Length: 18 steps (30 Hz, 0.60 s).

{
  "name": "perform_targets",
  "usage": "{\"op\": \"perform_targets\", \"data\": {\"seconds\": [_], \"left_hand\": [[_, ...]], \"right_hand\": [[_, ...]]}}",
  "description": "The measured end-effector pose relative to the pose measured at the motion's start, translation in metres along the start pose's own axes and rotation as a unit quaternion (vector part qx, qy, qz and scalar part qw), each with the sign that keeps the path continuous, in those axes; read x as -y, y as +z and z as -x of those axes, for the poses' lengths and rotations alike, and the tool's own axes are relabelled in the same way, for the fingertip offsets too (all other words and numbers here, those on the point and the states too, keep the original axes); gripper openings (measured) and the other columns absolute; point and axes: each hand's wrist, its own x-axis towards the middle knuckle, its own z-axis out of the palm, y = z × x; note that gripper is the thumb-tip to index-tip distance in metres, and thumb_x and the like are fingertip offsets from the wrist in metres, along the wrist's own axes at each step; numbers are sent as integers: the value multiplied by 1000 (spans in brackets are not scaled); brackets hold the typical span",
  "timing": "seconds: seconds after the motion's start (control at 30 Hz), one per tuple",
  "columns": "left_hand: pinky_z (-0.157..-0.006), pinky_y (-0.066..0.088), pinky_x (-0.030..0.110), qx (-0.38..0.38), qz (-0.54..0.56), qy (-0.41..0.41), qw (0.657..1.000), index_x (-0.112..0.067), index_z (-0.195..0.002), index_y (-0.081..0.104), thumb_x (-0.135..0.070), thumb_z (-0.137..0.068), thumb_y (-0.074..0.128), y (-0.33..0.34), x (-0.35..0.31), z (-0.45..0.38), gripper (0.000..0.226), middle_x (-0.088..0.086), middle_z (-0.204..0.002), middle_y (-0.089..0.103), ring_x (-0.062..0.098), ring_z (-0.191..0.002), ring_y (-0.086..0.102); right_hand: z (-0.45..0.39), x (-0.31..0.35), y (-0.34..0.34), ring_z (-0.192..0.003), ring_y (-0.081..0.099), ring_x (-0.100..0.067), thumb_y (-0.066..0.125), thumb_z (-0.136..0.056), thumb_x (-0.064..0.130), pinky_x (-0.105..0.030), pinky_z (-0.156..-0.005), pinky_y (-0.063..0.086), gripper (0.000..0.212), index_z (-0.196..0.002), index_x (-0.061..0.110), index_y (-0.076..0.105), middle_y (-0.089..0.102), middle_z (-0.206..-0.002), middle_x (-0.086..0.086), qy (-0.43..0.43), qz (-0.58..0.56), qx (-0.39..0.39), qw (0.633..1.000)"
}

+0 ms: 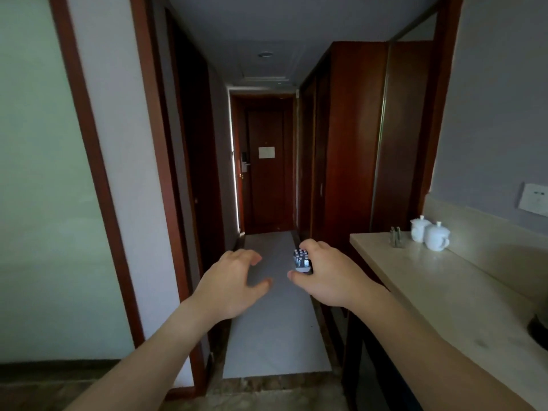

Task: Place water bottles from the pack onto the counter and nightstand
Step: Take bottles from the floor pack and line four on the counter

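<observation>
Reaching down a dim hallway, left hand (pixel 234 280) and right hand (pixel 323 277) hang loosely curled, holding nothing; pack of water bottles (pixel 302 260) sits far off on the pale floor (pixel 275 336), counter (pixel 439 280) rightward with 2 white cups (pixel 430 234).

Both bare forearms reach forward; the left hand (pixel 234 281) and right hand (pixel 323 274) hover with fingers loosely spread and curled.
</observation>
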Motion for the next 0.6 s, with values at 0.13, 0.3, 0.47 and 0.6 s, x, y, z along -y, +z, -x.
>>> {"op": "perform_targets", "data": {"seconds": [0.13, 0.3, 0.47, 0.6], "left_hand": [[-101, 48, 29, -12, -10, -26, 1000, -24, -139, 53, -54, -89, 61, 17, 35, -43, 59, -9, -136, 59, 9, -125, 51], [-96, 47, 24, -20, -14, -35, 999, -26, -137, 54, -57, -87, 60, 46, 97, -118, 59, -11, -134, 59, 8, -123, 52], [-101, 47, 29, -13, -1, -40, 999, -23, -139, 52, -58, -87, 60, 71, 165, -220, 63, -9, -136, 58, 10, -125, 50], [-102, 47, 31, -13, -6, -30, 999, -20, -139, 52, -56, -89, 60, 83, 207, -312, 62, -7, -136, 58, 12, -125, 50]], "right_hand": [[-61, -15, 20, -110, 57, -21, 57, -85, 60, -37, -89, 50, 65, -136, 21, 46, 56, -124, -1, -13, 16, 15, 1000], [-162, -30, 63, -123, 54, -22, 58, -87, 59, -41, -98, 49, 70, -143, 20, 40, 55, -134, -3, -46, 7, 12, 999], [-286, -56, 96, -123, 53, -22, 58, -87, 58, -38, -98, 48, 72, -145, 20, 40, 54, -136, -2, -33, 22, 20, 999], [-382, -79, 106, -123, 53, -21, 58, -86, 59, -37, -96, 48, 72, -145, 21, 40, 53, -136, -1, -20, 20, 20, 999]]}}
